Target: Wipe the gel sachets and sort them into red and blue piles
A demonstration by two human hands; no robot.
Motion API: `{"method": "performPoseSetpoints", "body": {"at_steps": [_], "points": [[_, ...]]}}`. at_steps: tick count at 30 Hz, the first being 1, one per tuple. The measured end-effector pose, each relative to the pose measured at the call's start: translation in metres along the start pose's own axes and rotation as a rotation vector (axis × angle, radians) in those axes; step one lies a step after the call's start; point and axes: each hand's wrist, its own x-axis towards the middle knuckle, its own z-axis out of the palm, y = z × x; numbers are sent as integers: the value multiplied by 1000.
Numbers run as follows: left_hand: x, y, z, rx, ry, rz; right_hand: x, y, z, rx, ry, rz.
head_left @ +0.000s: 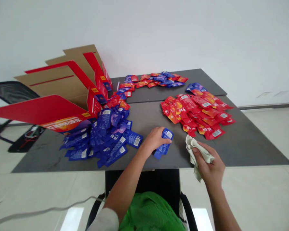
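The left hand [155, 140] is closed around a blue foil sachet [164, 143], its fingers curled over the packet, with blue ends showing above and below them; whether it is one sachet or two is hard to tell. The right hand [208, 164] grips a crumpled off-white cloth [195, 155], which bunches out past the fingers and hangs below them, its upper end just beside a heap of red sachets [195, 114]. A heap of blue sachets [106, 136] lies left of the left hand on a dark grey table [146, 120]. A row of mixed red and blue sachets [151, 81] runs along the far side, near red-and-kraft cardboard display boxes [65, 86].
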Motion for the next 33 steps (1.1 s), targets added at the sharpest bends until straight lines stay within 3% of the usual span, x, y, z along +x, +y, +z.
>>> {"method": "performPoseSetpoints", "body": {"at_steps": [2,5,9,16,19,22,27,33], "points": [[-2,2,-6,-112,3,24,0,1,0,0,-3,-7],[-18,8,-17,-239,116,147,0,1,0,-2,1,-8],[-51,8,-24,-162,211,362,0,0,-1,-10,4,-7],[-99,-21,-5,154,54,434,0,0,2,-3,31,3],[-113,-16,10,233,130,394,1,1,5,-12,55,4],[-118,-3,32,319,235,344,2,1,7,-27,82,-5],[-109,6,65,428,257,345,2,1,9,-37,108,0],[-105,0,54,378,255,354,3,-2,9,-57,115,15]]}}
